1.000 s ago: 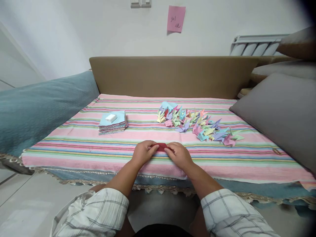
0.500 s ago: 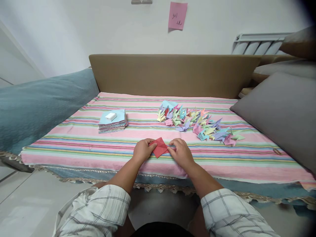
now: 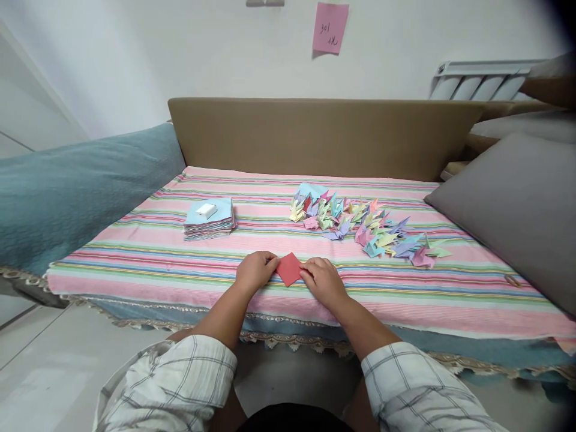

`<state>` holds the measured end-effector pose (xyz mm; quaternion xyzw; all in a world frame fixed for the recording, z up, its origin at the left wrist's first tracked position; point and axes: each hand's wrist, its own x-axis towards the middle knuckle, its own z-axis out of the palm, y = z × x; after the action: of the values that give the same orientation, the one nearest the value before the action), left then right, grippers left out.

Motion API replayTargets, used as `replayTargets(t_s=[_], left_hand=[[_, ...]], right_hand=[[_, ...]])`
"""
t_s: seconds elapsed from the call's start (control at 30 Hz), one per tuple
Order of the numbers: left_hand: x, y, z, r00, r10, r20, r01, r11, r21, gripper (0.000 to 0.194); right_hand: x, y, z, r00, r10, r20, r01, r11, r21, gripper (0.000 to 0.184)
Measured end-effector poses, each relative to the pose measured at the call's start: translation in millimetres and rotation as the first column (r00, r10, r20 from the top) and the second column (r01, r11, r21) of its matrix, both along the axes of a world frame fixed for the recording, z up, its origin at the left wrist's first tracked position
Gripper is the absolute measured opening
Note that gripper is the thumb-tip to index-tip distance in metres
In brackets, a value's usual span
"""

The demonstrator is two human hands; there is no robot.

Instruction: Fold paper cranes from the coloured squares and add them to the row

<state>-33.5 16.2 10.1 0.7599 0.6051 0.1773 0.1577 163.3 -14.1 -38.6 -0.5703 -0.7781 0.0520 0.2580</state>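
A small red square of folded origami paper [image 3: 288, 269] is turned like a diamond, low over the striped cloth near the seat's front. My left hand [image 3: 256, 271] pinches its left corner between thumb and fingers. At the opposite corner, my right hand [image 3: 323, 280] grips the paper the same way. Beyond my hands, a cluster of folded paper cranes [image 3: 384, 240] in many pastel colours spreads to the right. To the left lies a stack of square paper sheets [image 3: 209, 220], with a small white block [image 3: 206, 210] on top.
The striped cloth [image 3: 148, 252] covers a sofa seat. A brown backrest [image 3: 315, 138] stands behind it, a blue armrest [image 3: 99, 156] at left, a grey cushion [image 3: 517, 204] at right. A pink note [image 3: 330, 28] hangs on the wall. A small brownish object [image 3: 512, 280] lies far right.
The red paper went from a narrow strip, mostly covered by my fingers, to a diamond shape lying flatter. Both hands keep hold at its sides. The view has shifted slightly.
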Motion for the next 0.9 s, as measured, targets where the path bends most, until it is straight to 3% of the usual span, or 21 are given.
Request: replayTargets(t_s=[0.17,0.37,0.53,0.63,0.73,0.83,0.9], left_hand=[[-5,0,1.5,0.999,-0.019,0.034,0.021,0.998,-0.052,0.028],[-7,2,-5.0,0.982,-0.055,0.180,0.066,0.996,-0.059,0.029],[-3,5,-16.8,0.899,-0.055,0.434,0.097,0.992,-0.075,0.025],[-1,8,-22.9,0.857,-0.071,0.511,0.121,0.991,-0.065,0.024],[-2,10,-24.3,0.873,-0.025,0.486,0.080,0.993,-0.092,0.030],[-6,10,-20.2,0.938,0.048,0.343,-0.026,0.997,-0.070,0.036],[-8,9,-15.9,0.968,0.017,0.249,-0.010,0.999,-0.032,0.034]], right_hand=[[0,0,-1.1,1.000,-0.002,0.001,0.002,1.000,-0.001,0.026],[0,-1,0.4,1.000,-0.003,-0.003,0.003,1.000,-0.015,0.025],[0,0,-0.7,0.999,-0.002,-0.040,0.002,1.000,-0.006,0.024],[0,0,-1.2,0.999,-0.003,-0.051,0.003,1.000,-0.005,0.023],[-1,1,-1.1,0.998,-0.005,-0.055,0.004,1.000,-0.005,0.023],[-1,0,-1.0,0.998,-0.002,-0.061,0.001,1.000,-0.006,0.023],[-1,0,-1.0,0.998,-0.002,-0.066,0.002,1.000,-0.007,0.023]])
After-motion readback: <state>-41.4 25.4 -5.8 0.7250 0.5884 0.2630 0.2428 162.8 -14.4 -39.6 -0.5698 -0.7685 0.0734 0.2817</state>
